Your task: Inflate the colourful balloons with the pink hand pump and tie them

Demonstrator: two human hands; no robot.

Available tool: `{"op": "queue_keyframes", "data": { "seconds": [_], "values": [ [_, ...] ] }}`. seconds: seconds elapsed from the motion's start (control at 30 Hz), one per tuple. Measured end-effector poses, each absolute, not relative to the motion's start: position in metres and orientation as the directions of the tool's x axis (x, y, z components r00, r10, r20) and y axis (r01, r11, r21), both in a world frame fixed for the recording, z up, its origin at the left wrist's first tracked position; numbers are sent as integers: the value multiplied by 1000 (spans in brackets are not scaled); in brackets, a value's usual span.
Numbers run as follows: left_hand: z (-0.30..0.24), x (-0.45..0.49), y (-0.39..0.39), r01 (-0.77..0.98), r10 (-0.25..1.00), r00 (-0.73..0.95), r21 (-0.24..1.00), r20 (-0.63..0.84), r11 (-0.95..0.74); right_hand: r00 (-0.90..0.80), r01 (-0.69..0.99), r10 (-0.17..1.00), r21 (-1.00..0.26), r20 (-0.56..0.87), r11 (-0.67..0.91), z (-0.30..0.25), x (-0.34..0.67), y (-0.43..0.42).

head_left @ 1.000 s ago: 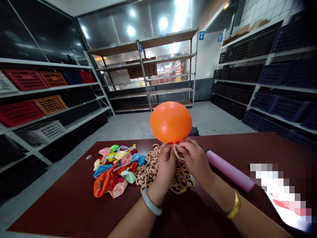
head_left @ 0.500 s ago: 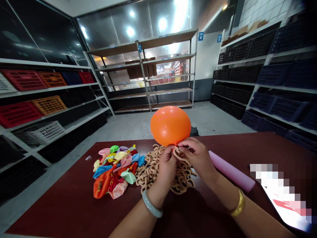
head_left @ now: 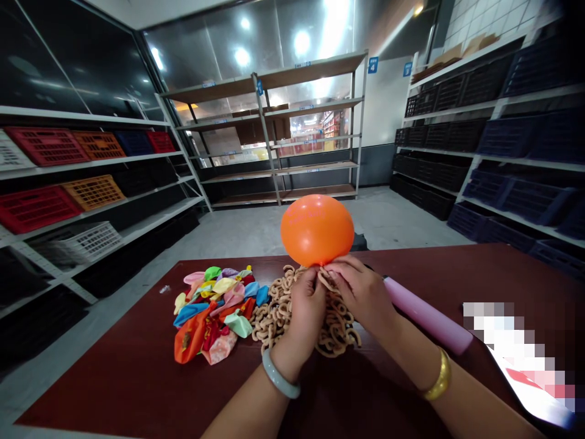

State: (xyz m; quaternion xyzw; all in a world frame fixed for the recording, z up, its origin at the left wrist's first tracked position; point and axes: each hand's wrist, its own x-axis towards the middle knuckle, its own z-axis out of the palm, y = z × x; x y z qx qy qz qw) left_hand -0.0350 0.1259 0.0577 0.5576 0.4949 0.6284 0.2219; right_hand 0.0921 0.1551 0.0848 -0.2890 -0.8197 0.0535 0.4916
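Note:
An inflated orange balloon (head_left: 317, 229) stands up above my two hands at the middle of the dark red table (head_left: 114, 378). My left hand (head_left: 308, 305) pinches the balloon's neck from the left. My right hand (head_left: 359, 290) is closed at the neck from the right, with a tan curled clip between its fingers. Under both hands lies a heap of tan curled clips (head_left: 278, 314). A pile of flat, uninflated balloons in many colours (head_left: 211, 311) lies to the left of that heap.
A pink hand pump (head_left: 425, 314) lies on the table to the right of my right hand. A white sheet (head_left: 532, 390) lies near the right front corner. Metal shelves with plastic crates line both sides and the back of the room.
The balloon dipped and then shifted slightly to the right. My fingers kept working at its neck; both hands stayed over the clip heap.

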Motion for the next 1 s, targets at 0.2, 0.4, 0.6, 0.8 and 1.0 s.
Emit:
{"op": "queue_keyframes", "data": {
  "seconds": [0.2, 0.4, 0.6, 0.8, 1.0],
  "values": [
    [58, -37, 126, 389, 831, -248, 837, 498, -385, -279, 407, 610, -484, 742, 775, 85, 89, 153],
    [56, -34, 129, 339, 822, -249, 841, 512, -421, -161, 384, 705, -614, 691, 690, 85, 86, 155],
    [55, -36, 130, 296, 810, -205, 824, 550, -484, -124, 332, 771, -707, 624, 625, 79, 86, 159],
    [56, -37, 129, 277, 822, -222, 842, 525, -463, -217, 345, 716, -634, 664, 692, 83, 89, 158],
    [58, -34, 128, 98, 855, -261, 894, 447, -437, -234, 350, 608, -518, 759, 781, 86, 87, 149]
  ]
}}
